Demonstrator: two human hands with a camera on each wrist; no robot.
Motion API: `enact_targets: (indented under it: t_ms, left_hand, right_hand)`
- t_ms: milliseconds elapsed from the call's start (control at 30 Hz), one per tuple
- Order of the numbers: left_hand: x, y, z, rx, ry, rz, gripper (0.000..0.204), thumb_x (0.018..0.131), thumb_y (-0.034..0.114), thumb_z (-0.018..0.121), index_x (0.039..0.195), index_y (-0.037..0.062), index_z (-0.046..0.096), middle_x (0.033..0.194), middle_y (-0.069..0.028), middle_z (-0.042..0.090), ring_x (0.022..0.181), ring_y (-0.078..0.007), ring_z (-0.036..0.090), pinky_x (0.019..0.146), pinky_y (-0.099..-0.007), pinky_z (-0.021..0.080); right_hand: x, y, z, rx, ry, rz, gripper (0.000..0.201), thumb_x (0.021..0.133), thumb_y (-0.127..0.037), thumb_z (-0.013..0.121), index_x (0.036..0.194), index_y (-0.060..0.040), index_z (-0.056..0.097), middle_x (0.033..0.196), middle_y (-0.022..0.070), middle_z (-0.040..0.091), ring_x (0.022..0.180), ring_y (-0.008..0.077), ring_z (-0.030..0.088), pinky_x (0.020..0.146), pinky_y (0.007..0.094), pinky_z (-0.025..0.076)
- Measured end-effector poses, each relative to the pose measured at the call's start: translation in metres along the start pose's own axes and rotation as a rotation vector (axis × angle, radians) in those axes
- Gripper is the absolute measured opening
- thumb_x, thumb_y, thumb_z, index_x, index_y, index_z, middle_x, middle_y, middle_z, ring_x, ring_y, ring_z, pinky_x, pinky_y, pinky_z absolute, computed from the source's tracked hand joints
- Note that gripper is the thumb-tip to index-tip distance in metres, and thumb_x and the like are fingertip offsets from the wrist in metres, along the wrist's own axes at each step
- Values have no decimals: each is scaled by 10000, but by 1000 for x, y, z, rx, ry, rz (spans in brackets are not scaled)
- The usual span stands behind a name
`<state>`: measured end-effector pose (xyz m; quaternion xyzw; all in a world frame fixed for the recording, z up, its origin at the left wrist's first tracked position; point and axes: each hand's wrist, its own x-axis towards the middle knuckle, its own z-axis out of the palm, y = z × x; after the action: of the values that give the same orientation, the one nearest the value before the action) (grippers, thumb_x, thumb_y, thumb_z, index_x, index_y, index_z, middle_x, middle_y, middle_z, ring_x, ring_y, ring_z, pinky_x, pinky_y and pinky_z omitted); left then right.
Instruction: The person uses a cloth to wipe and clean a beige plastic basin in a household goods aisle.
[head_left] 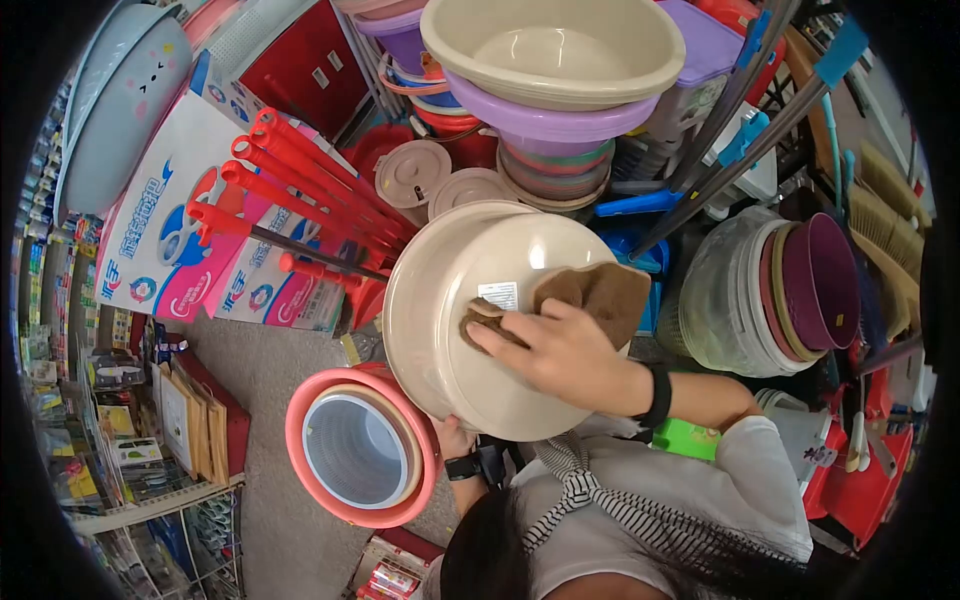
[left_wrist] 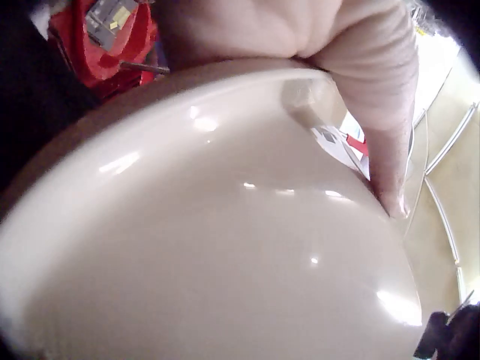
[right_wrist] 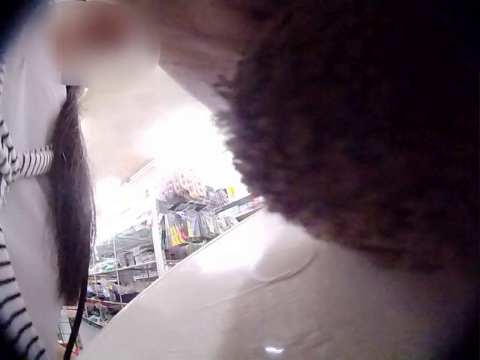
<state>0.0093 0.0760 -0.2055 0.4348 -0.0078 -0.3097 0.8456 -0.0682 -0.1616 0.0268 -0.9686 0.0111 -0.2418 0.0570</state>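
A cream plastic basin [head_left: 420,290] is held tilted in front of the person's chest, a small white label [head_left: 498,295] stuck on its surface. My left hand [head_left: 455,437] grips the lower edge of this basin; most of its fingers are hidden in the head view. In the left wrist view that hand bends over the glossy basin wall [left_wrist: 225,247]. With bent fingers, my right hand [head_left: 565,350] holds a bunched brown cloth [head_left: 610,295] against the basin beside the label. The cloth's dark fuzzy pile [right_wrist: 352,135] fills much of the right wrist view.
Stacked basins [head_left: 560,90] stand just beyond, near lidded buckets [head_left: 412,172]. Red-handled poles [head_left: 300,180] lean at the left before printed boxes [head_left: 165,220]. Nested pink tubs [head_left: 300,470] sit on the floor below. Bins [head_left: 820,280] and mop poles [head_left: 735,150] crowd the right.
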Motion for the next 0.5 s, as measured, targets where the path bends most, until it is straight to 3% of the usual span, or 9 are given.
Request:
enact_targets:
  t_ms: [67,133,200,233,333,400,500]
  left_hand:
    - [-7,6,5,49,-13,70,1116,688,458,869,1500,70,210,1451,-129,406,1290,-291,463,1031,-447,460]
    - [-6,-2,-24,49,-34,13,1115,689,462,868,1499,60,215,1438,-126,421,1282,-295,471,1024,-445,467]
    - [-1,-14,-37,48,-66,-36,1115,689,465,867,1497,50,220,1426,-123,436,1274,-298,479,1017,-444,474]
    - [0,-19,-38,-3,-30,-18,1086,704,457,859,1491,44,235,1412,-121,453,1256,-298,497,1005,-443,485]
    - [0,-12,-13,-67,-16,-23,1013,744,425,838,1483,45,259,1389,-122,482,1226,-298,528,989,-446,500]
    - [6,-6,-2,-74,-34,-46,970,768,402,824,1482,52,268,1379,-125,495,1213,-298,542,985,-449,504]
    - [14,1,0,-101,-86,-30,887,810,347,798,1468,25,298,1375,-145,512,1193,-300,565,990,-451,506]
  right_hand:
    - [-3,15,-12,-32,-60,27,416,799,-169,584,1209,-219,627,842,-14,583,666,166,546,630,303,431]
    - [1,47,-18,-85,-30,138,363,833,-157,584,1189,-200,640,822,19,599,653,214,556,633,336,448]
    - [-10,84,-10,-125,-49,301,329,863,-135,552,1182,-179,617,847,67,630,664,269,607,650,399,481]
    - [-19,92,-3,-4,-26,391,264,888,-147,551,1135,-177,641,828,71,631,656,287,608,660,409,495]
    - [-40,82,4,24,-10,412,243,901,-155,552,1122,-181,648,806,67,625,655,276,606,654,398,495]
    - [-42,47,5,-97,-48,301,299,817,-175,609,1112,-156,656,766,5,584,645,173,601,613,323,461]
    - [-51,11,8,17,-18,163,356,772,-167,639,1127,-159,663,750,-29,548,618,133,554,582,290,419]
